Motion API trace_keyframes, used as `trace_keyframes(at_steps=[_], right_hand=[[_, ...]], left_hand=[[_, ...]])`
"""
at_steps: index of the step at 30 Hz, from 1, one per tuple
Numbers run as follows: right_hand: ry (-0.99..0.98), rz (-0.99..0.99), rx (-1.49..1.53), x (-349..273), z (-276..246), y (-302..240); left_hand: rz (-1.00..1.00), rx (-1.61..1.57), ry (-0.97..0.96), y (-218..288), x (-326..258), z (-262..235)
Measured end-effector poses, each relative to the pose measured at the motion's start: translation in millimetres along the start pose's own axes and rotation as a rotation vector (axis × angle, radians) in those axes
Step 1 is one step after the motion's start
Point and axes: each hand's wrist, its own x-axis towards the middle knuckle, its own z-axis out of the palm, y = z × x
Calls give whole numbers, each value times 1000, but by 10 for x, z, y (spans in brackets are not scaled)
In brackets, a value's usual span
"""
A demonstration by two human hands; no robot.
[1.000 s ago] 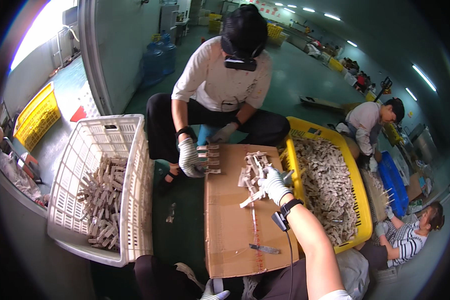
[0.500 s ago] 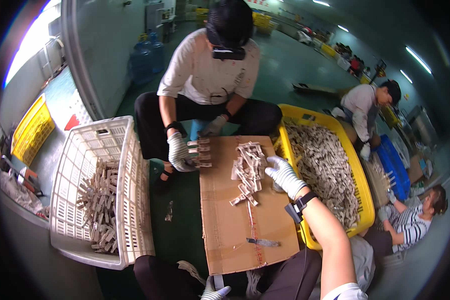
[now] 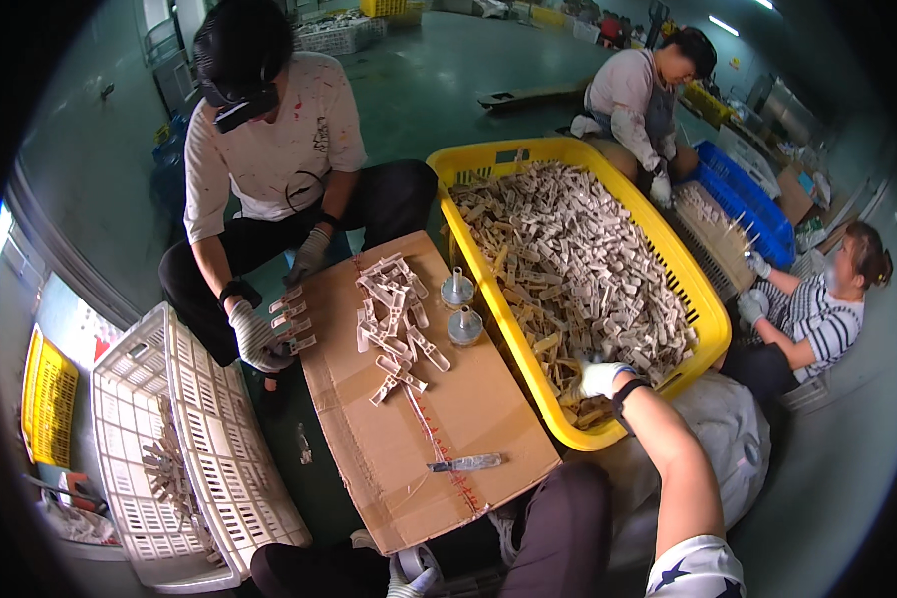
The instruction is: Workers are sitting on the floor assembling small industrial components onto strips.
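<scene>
My right hand (image 3: pixel 598 381), in a white glove with a dark wrist strap, is down inside the yellow crate (image 3: pixel 489 299), among its beige plastic parts (image 3: pixel 578 269). Whether the fingers hold any of them is hidden. A brown cardboard sheet (image 3: pixel 458 419) lies to its left with a loose pile of the same parts (image 3: pixel 394 319), two small grey funnels (image 3: pixel 460 307) and a knife (image 3: pixel 465 463). Only part of my gloved left hand (image 3: pixel 410 578) shows at the lower edge, near my knee.
A person seated opposite holds a row of parts (image 3: pixel 287 321) in a gloved hand (image 3: pixel 254 339). A white slotted crate (image 3: pixel 204 419) with some parts stands at the left. Two more people work at the right by a blue crate (image 3: pixel 757 199).
My right hand has left the pile on the cardboard and moved right into the yellow crate. The view has swung toward that crate.
</scene>
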Motion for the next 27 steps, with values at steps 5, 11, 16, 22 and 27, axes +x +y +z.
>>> trace_keyframes(at_steps=[5,11,16,22,27], right_hand=[[62,140,279,351,-235,-358],[170,296,434,-201,-717,-614],[252,221,438,986,344,152],[363,40,567,610,-154,-557],[305,51,1244,1222,313,661]], left_hand=[[-58,3,44,55,-24,-76],[-70,92,79,138,0,-9],[28,232,-40,-119,314,-18],[25,148,116,70,7,-4],[-29,162,-29,17,144,131]])
